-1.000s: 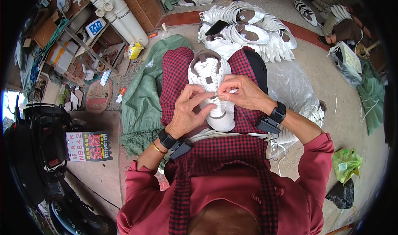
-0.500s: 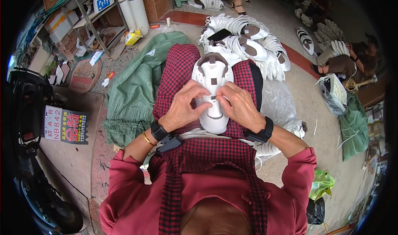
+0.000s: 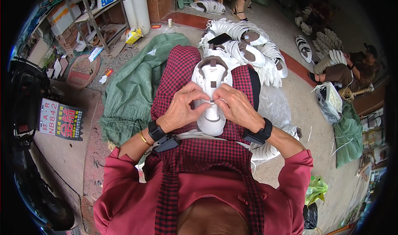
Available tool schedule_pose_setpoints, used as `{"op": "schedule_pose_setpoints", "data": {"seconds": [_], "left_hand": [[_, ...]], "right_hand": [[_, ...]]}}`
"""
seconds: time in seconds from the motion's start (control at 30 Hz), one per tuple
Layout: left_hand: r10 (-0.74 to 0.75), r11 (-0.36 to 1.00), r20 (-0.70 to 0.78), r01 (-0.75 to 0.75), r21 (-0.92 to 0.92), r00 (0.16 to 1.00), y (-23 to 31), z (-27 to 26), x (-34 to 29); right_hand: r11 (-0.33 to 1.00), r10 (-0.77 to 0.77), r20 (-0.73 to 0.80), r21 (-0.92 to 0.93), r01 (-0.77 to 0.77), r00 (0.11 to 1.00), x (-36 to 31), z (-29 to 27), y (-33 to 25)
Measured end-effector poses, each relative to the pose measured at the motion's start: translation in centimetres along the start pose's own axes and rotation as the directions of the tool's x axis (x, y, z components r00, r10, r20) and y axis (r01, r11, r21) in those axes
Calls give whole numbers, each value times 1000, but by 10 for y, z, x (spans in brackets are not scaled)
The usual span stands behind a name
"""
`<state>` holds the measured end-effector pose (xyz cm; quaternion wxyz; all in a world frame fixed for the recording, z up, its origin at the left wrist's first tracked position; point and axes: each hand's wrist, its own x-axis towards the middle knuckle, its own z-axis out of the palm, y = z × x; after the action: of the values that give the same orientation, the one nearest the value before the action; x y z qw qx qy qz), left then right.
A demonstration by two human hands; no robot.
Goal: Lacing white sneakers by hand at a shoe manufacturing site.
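Observation:
A white shoe upper [image 3: 214, 127] with a grey-brown collar lies on my lap, toe toward me, over the red-and-black checked apron [image 3: 176, 71]. From its left side my left hand [image 3: 184, 106] closes on it, thumb and forefinger meeting at the lower end of the throat. My right hand [image 3: 235, 104] pinches the same spot from the right, fingertips almost touching the left ones. A thin dark-and-light strip shows between the fingertips; whether it is a lace or an edge of the upper I cannot tell.
Beyond my knees lies a pile of stacked white shoe uppers [image 3: 259, 44] with a black phone [image 3: 219, 39] on it. Green sacking [image 3: 132, 86] spreads at my left. At right are a clear plastic sheet [image 3: 273, 100] and a green sack [image 3: 349, 135]. A co-worker [image 3: 352, 71] sits far right.
My fingertips have drawn slightly closer together at the throat of the shoe upper, and both hands keep their place. At the far top, more of a standing person's legs and a hand now show.

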<state>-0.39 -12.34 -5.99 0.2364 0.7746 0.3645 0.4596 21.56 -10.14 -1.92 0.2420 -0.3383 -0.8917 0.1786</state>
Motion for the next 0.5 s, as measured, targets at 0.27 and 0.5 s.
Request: {"op": "schedule_pose_setpoints", "data": {"seconds": [0.27, 0.5], "left_hand": [[-55, 998, -99, 57, 11, 993, 8, -3, -7], [-101, 758, -411, 338, 558, 906, -24, -217, -85]], "right_hand": [[991, 22, 8, 129, -23, 1000, -1, -1, -2], [977, 93, 87, 183, -108, 992, -10, -14, 10]]}}
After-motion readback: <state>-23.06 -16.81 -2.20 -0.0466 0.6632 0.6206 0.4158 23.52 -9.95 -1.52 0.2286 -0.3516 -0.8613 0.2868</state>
